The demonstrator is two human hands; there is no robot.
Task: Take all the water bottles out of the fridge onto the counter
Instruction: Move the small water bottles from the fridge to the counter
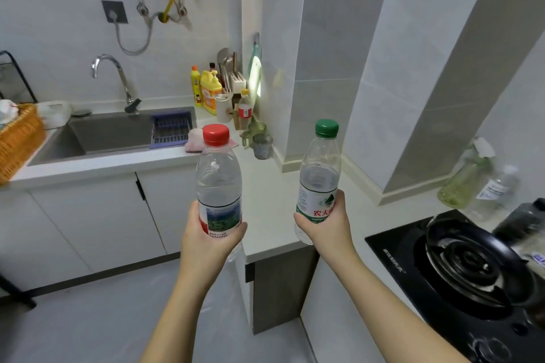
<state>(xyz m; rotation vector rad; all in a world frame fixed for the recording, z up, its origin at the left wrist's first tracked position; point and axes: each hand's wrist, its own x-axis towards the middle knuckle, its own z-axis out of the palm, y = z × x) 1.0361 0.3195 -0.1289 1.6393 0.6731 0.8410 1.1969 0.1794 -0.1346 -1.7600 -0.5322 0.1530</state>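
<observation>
Left hand [211, 234], right hand [327, 224] clenched, arms outstretched

One clear bottle [218, 183] has a red cap, the other bottle [319, 177] green; table [265, 186] white; hob [460, 268] black.

The lower body of the red-capped bottle [218, 183] is covered by the left hand [211, 240]; the green-capped bottle [320, 177] is likewise masked by the right hand [327, 225]. The wicker basket [17, 141] is cut by the left edge. Bottles [477, 183] beside the stove [469, 268] are blurred, their labels unreadable.
</observation>
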